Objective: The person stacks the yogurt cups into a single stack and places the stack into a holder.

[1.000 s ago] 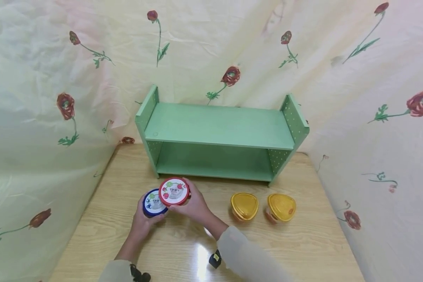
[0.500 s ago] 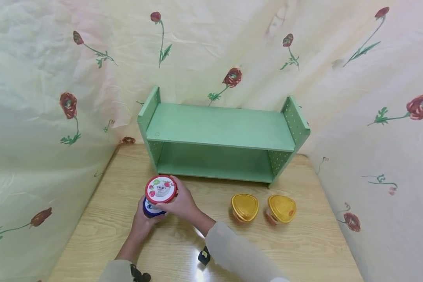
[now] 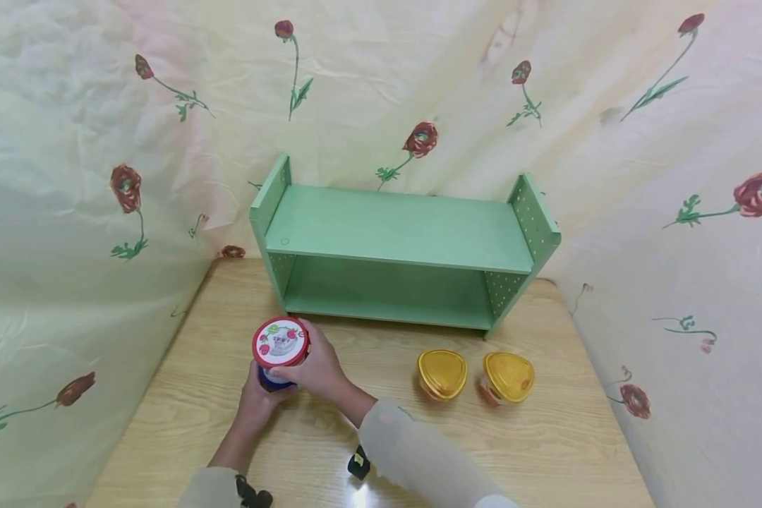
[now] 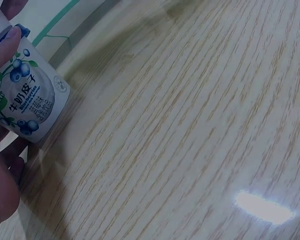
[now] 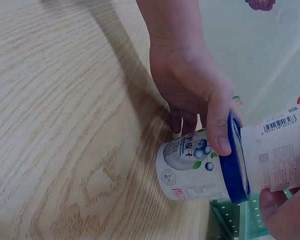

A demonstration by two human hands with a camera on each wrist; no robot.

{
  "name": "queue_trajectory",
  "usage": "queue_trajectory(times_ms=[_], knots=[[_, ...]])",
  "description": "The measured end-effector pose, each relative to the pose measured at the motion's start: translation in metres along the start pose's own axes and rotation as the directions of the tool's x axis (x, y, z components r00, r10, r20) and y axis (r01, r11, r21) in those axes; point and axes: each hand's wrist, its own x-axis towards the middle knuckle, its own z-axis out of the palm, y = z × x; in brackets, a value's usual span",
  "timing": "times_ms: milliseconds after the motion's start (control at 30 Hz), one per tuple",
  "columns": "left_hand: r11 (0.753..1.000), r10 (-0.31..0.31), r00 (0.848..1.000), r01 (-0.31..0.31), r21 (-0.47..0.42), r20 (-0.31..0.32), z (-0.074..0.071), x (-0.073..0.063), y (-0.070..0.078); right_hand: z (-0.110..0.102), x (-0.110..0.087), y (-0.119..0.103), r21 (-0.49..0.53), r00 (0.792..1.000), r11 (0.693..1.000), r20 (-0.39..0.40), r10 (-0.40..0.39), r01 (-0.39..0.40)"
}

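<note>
A white tub with a blue lid and blueberry print (image 5: 192, 167) stands on the table, and my left hand (image 3: 255, 398) grips it round the side, thumb at the lid. On top of that lid sits a second white tub with a red lid and strawberry print (image 3: 281, 341). My right hand (image 3: 320, 367) holds this upper tub from its right side. The right wrist view shows the upper tub's barcode side (image 5: 280, 147) with its base at the blue lid. From the head view, most of the blue-lidded tub is hidden beneath the red-lidded one.
A green two-tier shelf (image 3: 394, 227) stands behind the hands against the flowered cloth backdrop. Two tubs with yellow lids, one left (image 3: 442, 374) and one right (image 3: 509, 377), are on the wooden table (image 3: 546, 451), right of the right forearm.
The right hand has carried the red-lidded tub leftward, from overlapping the blue lid's right edge to over the lid. The left hand has kept its grip on the blue-lidded tub.
</note>
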Motion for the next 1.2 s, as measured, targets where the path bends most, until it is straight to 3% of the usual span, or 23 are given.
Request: queue_trajectory(times_ms=[267, 600, 767, 933, 1200], knots=[[1.0, -0.011, 1.0, 0.011, -0.01, -0.001, 0.002, -0.003, 0.0, 0.005, -0.002, 0.003, -0.028, 1.0, 0.999, -0.005, 0.016, -0.016], [0.997, 0.07, 0.998, -0.07, -0.041, -0.001, 0.003, -0.003, -0.005, 0.01, -0.006, 0.006, -0.076, 1.0, 0.997, 0.018, -0.009, 0.01], [0.999, 0.033, 0.999, -0.033, -0.009, 0.009, 0.002, -0.003, -0.007, 0.006, -0.009, 0.005, -0.087, 0.999, 0.996, 0.048, 0.019, -0.015], [1.0, 0.012, 1.0, -0.012, -0.017, 0.0, 0.001, -0.002, -0.007, -0.01, -0.022, 0.006, -0.076, 0.999, 0.996, 0.013, 0.04, -0.039], [0.999, -0.017, 1.0, 0.017, -0.031, -0.01, 0.001, 0.0, -0.005, -0.053, -0.055, 0.017, -0.045, 0.997, 0.997, -0.055, -0.058, 0.055]])
